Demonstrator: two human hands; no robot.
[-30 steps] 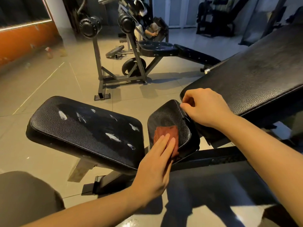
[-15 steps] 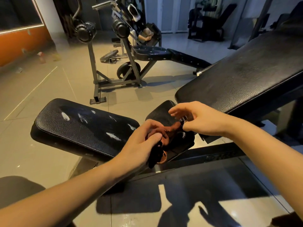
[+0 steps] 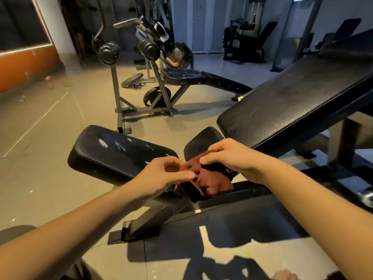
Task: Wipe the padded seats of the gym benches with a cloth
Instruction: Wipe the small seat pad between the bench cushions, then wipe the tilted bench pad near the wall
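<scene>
A rust-brown cloth (image 3: 210, 179) is bunched over the near end of a small black padded seat (image 3: 201, 141). My left hand (image 3: 161, 175) pinches the cloth's left edge with curled fingers. My right hand (image 3: 232, 156) grips its upper right part from above. To the left lies a wider black pad (image 3: 115, 152) with worn white scuffs. On the right a long black backrest (image 3: 292, 102) slopes upward. Much of the small seat is hidden under the cloth and my hands.
The bench's black steel frame (image 3: 252, 194) runs along the tiled floor below my hands. Another bench with roller pads (image 3: 181, 77) stands further back, a weight plate (image 3: 132, 79) beside it. More machines (image 3: 246, 43) line the far wall. An orange wall (image 3: 24, 67) is at left.
My left hand stopped pressing the flat cloth on the small seat and gathered it up. My right hand left the seat's edge and took hold of the cloth too. The view pulled back.
</scene>
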